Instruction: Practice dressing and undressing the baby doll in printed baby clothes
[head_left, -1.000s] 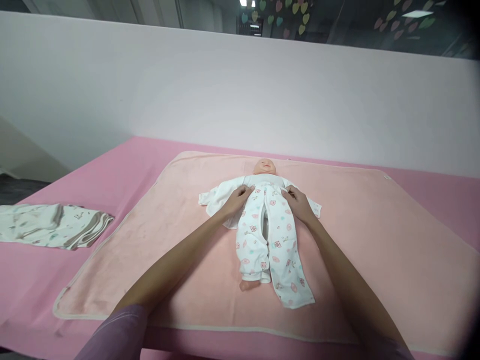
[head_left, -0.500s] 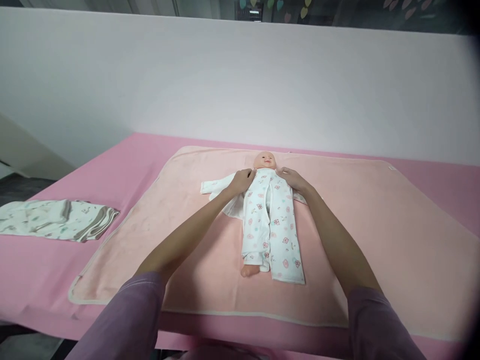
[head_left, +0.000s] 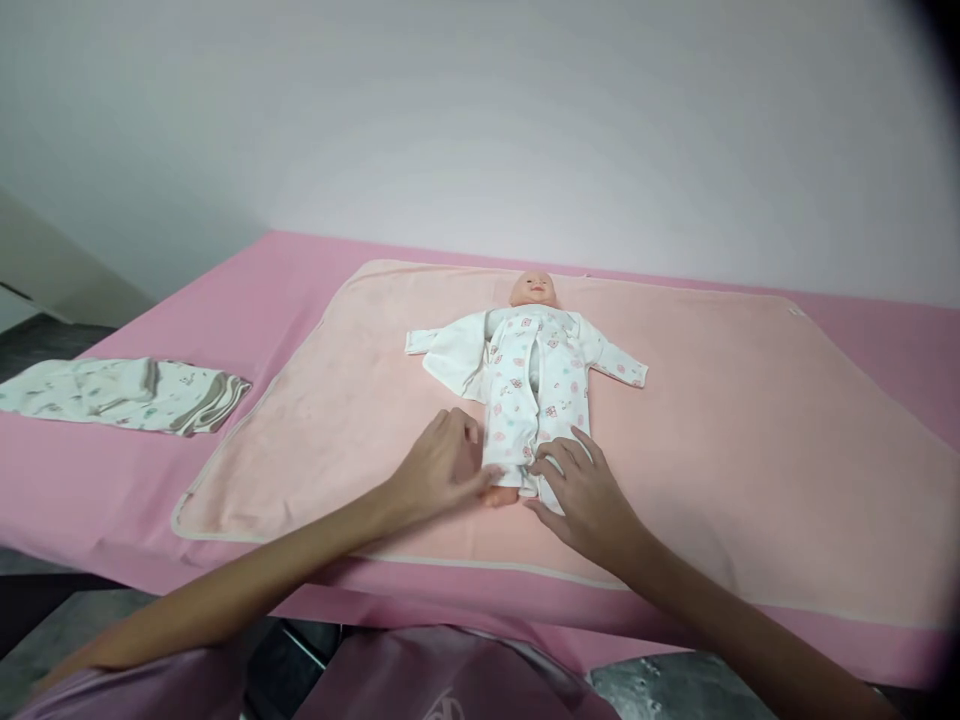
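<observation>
A baby doll [head_left: 534, 289] lies on its back, head away from me, in a white baby romper [head_left: 514, 380] with a small pink print. The romper's front gapes a little down the middle, and one side flap is folded out at the left. My left hand [head_left: 442, 468] is beside the doll's bare foot [head_left: 501, 496], fingers bent and thumb stretched toward the leg cuff; nothing shows in its grasp. Over the lower end of the right trouser leg, my right hand [head_left: 581, 490] rests with its fingers apart. The doll's other foot is hidden.
A peach blanket [head_left: 750, 430] with a pale edge lies under the doll on a pink-covered table [head_left: 247, 290]. Folded white printed cloth [head_left: 124, 395] lies at the left. Behind the table rises a pale wall [head_left: 480, 130].
Both hands have left the romper's shoulders and come down toward me to the leg ends. The right sleeve now shows fully, spread out. The view has tilted down.
</observation>
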